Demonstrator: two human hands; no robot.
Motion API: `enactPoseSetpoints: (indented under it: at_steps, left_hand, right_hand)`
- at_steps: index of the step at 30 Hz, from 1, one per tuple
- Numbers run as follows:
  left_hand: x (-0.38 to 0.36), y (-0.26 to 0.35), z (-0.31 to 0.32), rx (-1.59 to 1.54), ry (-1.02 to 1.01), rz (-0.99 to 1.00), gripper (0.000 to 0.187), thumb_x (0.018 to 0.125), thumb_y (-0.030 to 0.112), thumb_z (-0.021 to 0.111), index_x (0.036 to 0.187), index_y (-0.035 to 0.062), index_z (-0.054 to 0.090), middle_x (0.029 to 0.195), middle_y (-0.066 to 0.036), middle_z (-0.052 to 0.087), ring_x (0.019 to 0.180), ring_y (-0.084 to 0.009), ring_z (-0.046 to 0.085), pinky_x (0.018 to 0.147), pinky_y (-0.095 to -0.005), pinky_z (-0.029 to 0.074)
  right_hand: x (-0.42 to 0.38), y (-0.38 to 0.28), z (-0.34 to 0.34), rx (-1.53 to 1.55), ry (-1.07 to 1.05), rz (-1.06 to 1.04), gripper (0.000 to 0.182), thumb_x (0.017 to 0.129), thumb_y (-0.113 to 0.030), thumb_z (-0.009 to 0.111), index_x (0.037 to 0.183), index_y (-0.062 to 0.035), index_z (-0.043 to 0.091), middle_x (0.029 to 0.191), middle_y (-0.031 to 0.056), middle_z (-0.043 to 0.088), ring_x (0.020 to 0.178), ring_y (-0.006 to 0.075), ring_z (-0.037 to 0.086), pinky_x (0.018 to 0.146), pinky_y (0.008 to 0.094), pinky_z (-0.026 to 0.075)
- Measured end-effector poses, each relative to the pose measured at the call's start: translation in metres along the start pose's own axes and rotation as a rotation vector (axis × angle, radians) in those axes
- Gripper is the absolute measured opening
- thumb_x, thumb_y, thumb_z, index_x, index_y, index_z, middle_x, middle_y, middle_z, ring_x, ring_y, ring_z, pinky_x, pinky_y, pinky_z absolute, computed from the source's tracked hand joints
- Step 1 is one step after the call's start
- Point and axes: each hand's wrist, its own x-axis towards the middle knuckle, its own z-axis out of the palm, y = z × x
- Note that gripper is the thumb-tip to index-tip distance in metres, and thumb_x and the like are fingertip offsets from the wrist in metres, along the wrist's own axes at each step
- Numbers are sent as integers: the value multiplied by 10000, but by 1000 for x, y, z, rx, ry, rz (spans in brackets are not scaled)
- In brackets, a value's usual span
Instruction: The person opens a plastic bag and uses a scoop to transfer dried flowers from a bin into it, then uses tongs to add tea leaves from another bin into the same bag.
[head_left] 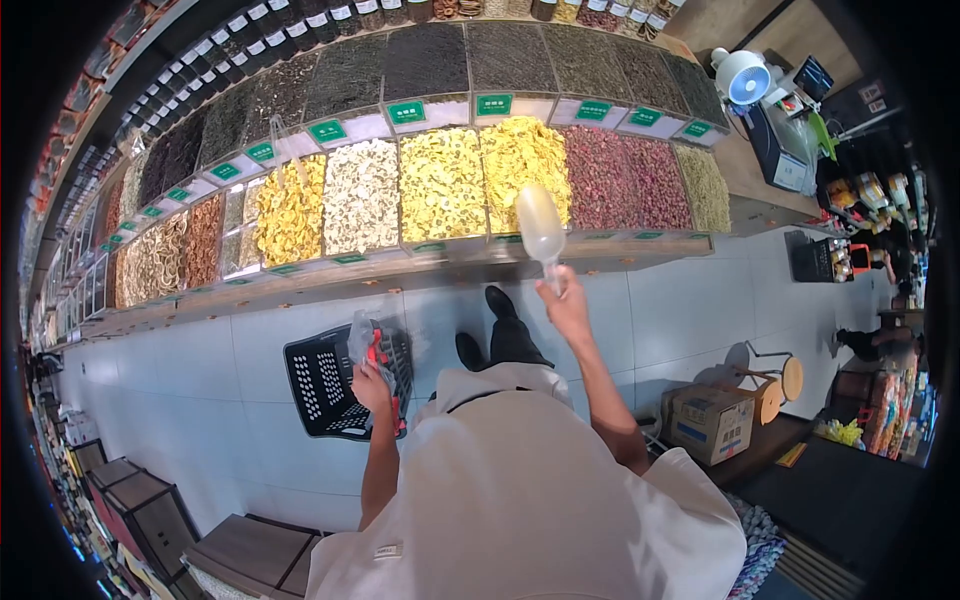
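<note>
In my right hand [568,312] is a translucent plastic scoop [541,226], gripped by its handle. Its bowl overlaps the bin of yellow dried flowers [522,150] in this view. My left hand [373,388] is closed on a clear plastic bag [360,332], which stands up above the fingers. Red handle parts [377,350] of a black shopping basket [325,390] show right beside that hand, and the basket hangs or stands just under it. Slices of a yellow dried good [440,180] fill the neighbouring bin, with pale white pieces [360,195] to the left.
Dark dried teas [425,70] fill the back row of bins behind green labels. Dark red buds [630,180] lie right of the yellow flowers. Tongs [282,145] rest at the left bins. A cardboard box [708,422] and wooden stool [765,395] stand right; a small fan [742,76] tops the counter.
</note>
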Motion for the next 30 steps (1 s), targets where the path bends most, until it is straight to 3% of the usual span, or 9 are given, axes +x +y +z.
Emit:
enactPoseSetpoints:
  at_steps: [2, 4, 9, 11, 15, 17, 23, 26, 30]
  left_hand:
    - [1, 0, 1, -5, -4, -10, 328, 986, 274, 529, 1025, -6, 695, 876, -313, 691, 840, -518, 671, 740, -598, 498]
    - [1, -1, 1, -10, -10, -25, 322, 984, 268, 532, 1021, -10, 690, 877, -318, 686, 841, -520, 669, 737, -602, 496]
    - [2, -5, 4, -39, -23, 23, 278, 987, 237, 543, 996, -5, 679, 852, -303, 678, 813, -519, 658, 703, -604, 477]
    - [0, -4, 5, -60, -23, -3, 279, 994, 240, 540, 986, -4, 674, 848, -298, 678, 808, -519, 656, 698, -605, 473]
    - [-1, 1, 7, 6, -16, -20, 304, 1020, 258, 514, 983, -1, 668, 851, -293, 678, 810, -517, 654, 704, -604, 469]
    - [0, -3, 9, 47, -30, -41, 319, 1026, 268, 500, 997, 1, 673, 852, -292, 679, 814, -519, 654, 707, -604, 468]
    - [-8, 0, 6, -19, -174, -169, 476, 1058, 421, 466, 1103, 2, 688, 957, -322, 696, 904, -522, 665, 776, -590, 482]
    - [-25, 24, 0, -73, -138, -144, 574, 1039, 534, 494, 1121, -2, 681, 959, -324, 700, 905, -522, 665, 789, -575, 489]
    - [-35, 33, 4, 96, -252, -250, 647, 1016, 604, 511, 1149, -8, 670, 972, -325, 704, 940, -530, 673, 803, -576, 504]
  right_hand:
    - [26, -7, -26, 54, 61, 22, 224, 893, -116, 730, 1063, 12, 663, 908, 101, 698, 872, 226, 662, 815, 340, 519]
    - [60, -16, -57, -67, 127, -202, 291, 855, -54, 726, 1123, 27, 645, 905, 157, 710, 858, 233, 672, 809, 340, 529]
    - [152, -70, -122, -553, 124, -295, 364, 843, -94, 725, 1153, 72, 633, 916, 271, 726, 855, 395, 739, 792, 471, 570]
    - [198, -77, -137, -724, 106, -297, 298, 837, -123, 732, 1046, 83, 684, 910, 302, 724, 884, 439, 733, 792, 511, 569]
    - [299, -100, -155, -849, -113, -129, 259, 808, -146, 763, 943, 71, 715, 840, 285, 731, 805, 411, 745, 768, 487, 577]
    - [354, -95, -157, -909, -266, -157, 254, 779, -195, 792, 742, 51, 737, 630, 183, 692, 607, 281, 708, 609, 437, 553]
    - [440, -159, -124, -1006, -562, 218, 328, 747, -251, 866, 753, 47, 730, 669, 152, 721, 625, 239, 714, 549, 391, 550]
    - [489, -150, -114, -1109, -437, 21, 324, 742, -250, 883, 783, 36, 738, 710, 147, 735, 588, 214, 692, 499, 378, 527]
    - [512, -150, -99, -837, -322, -28, 328, 754, -218, 891, 817, 57, 723, 732, 130, 721, 502, 187, 638, 445, 345, 501]
